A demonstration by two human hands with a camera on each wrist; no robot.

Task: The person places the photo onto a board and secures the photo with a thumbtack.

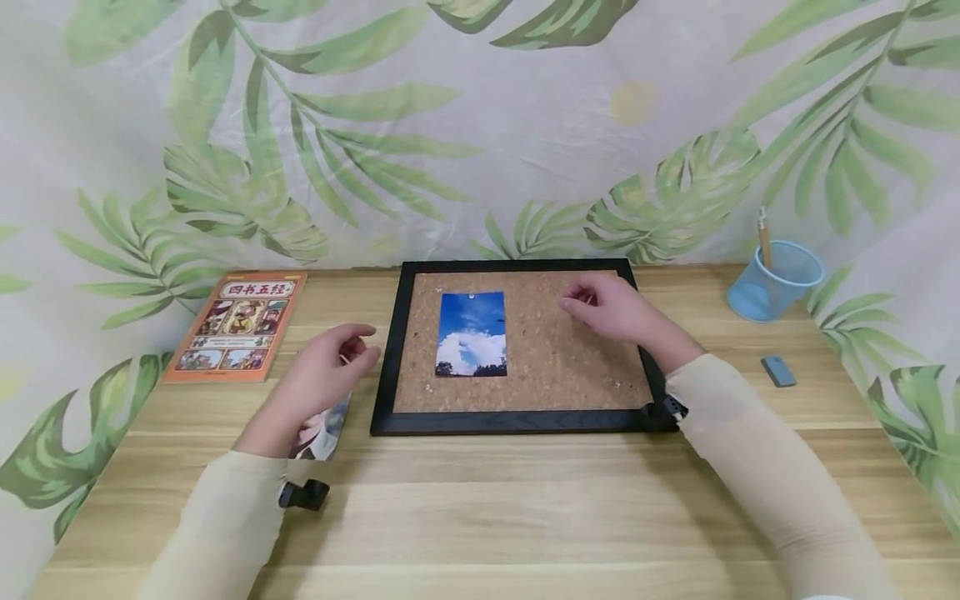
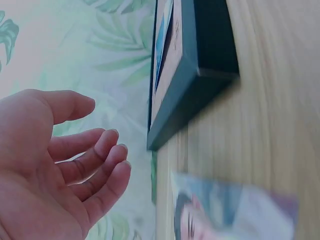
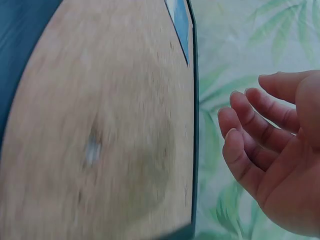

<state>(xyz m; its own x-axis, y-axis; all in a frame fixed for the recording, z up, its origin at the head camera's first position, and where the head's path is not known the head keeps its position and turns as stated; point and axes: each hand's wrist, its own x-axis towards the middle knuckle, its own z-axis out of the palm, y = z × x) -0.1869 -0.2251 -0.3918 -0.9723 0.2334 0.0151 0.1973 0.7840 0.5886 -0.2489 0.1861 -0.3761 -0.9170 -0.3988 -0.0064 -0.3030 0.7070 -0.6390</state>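
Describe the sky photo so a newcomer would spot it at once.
On the wooden table is a black-framed corkboard. Its left half carries the sky photo, pinned at the top edge. Unlike the other photo, partly behind the left hand, it shows white cloud under blue.

bare hands, 2: left hand (image 1: 318,373), right hand (image 1: 609,310); rectangular black-framed cork board (image 1: 555,379), 1; paper photos, 2: blue-sky photo (image 1: 472,333), partly covered photo (image 1: 327,435); orange illustrated paper booklet (image 1: 236,327), 1; light-blue mesh cup (image 1: 768,296), 1; slim tan pen (image 1: 764,246), 1; small blue-grey block (image 1: 778,372), 1
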